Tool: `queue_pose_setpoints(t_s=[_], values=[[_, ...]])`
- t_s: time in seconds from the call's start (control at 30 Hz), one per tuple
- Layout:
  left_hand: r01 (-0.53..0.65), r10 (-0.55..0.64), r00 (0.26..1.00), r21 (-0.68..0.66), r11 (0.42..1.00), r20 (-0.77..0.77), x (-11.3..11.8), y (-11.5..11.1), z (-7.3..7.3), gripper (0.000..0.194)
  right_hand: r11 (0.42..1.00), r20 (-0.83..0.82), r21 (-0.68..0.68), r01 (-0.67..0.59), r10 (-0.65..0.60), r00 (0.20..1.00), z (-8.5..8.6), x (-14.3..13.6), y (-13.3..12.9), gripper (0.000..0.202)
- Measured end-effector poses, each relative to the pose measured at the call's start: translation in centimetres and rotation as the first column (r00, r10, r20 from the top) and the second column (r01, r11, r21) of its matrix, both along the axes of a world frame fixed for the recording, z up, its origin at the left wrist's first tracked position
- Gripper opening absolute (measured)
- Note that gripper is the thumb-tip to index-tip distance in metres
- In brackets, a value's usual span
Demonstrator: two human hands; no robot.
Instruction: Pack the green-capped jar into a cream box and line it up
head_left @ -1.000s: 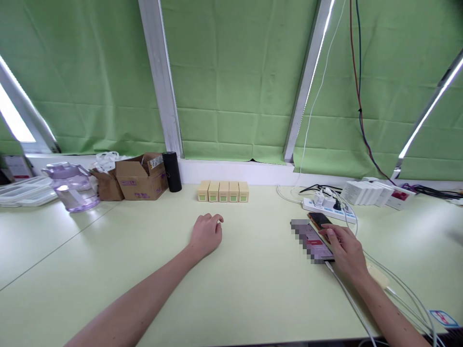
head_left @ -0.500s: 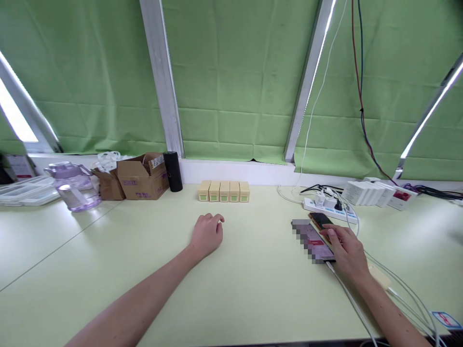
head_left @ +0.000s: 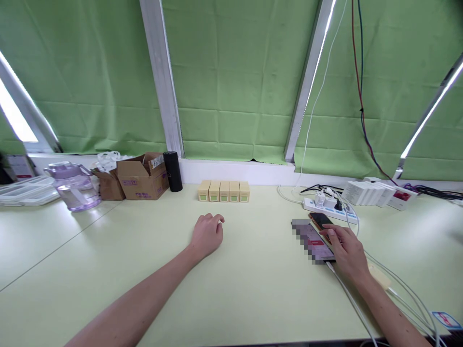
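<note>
My left hand (head_left: 207, 234) rests on the table in the middle of the view, fingers curled into a loose fist, and nothing shows in it. Just beyond it several small tan boxes (head_left: 224, 191) stand side by side in a row. On the right, my right hand (head_left: 345, 249) lies over two phones with its fingers stretched out, touching them. One phone (head_left: 314, 243) has a lit screen, partly pixelated, and a white cable plugged into its near end. The other, a dark-screened phone (head_left: 320, 220), sits right behind it, partly under my fingers.
A white power strip (head_left: 331, 211) with plugs and cables lies behind the phones. White boxes (head_left: 372, 192) line the back right. At back left are a purple water jug (head_left: 74, 188), an opened cardboard box (head_left: 141, 183) and a black cylinder (head_left: 173, 172). Cables trail along the right.
</note>
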State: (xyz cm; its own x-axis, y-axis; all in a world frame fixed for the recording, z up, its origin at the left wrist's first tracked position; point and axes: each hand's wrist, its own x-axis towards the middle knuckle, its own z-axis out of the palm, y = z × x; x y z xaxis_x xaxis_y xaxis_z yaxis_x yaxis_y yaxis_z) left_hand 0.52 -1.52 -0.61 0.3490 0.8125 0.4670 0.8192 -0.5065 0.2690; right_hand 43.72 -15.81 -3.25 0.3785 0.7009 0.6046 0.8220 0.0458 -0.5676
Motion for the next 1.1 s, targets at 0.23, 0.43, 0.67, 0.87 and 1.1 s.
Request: queue_pose_setpoints(t_s=[0.23, 0.43, 0.67, 0.87, 1.1], values=[[-0.006, 0.006, 1.0, -0.004, 1.0, -0.007, 0.03, -0.07, 0.03, 0.028, 1.0, -0.002, -0.004, 0.002, -0.002, 1.0, -0.09, -0.03, -0.01, 0.048], [-0.006, 0.006, 1.0, -0.011, 1.0, -0.004, 0.05, -0.14, 0.19, 0.028, 1.0, -0.006, 0.002, 0.0, 0.0, 1.0, -0.11, -0.02, 0.04, 0.047], [-0.007, 0.007, 1.0, -0.01, 1.0, 0.003, 0.04, -0.05, 0.03, 0.026, 1.0, -0.005, -0.002, -0.005, 0.005, 1.0, -0.28, 0.12, 0.12, 0.047], [-0.007, 0.007, 1.0, -0.015, 1.0, -0.005, 0.05, -0.08, 0.1, 0.027, 1.0, -0.016, -0.006, 0.0, 0.0, 1.0, -0.19, 0.01, 0.07, 0.048], [-0.004, 0.004, 1.0, -0.02, 1.0, -0.005, 0.06, -0.13, 0.14, 0.027, 1.0, -0.001, -0.008, -0.001, 0.001, 1.0, -0.16, 0.07, 0.07, 0.048]])
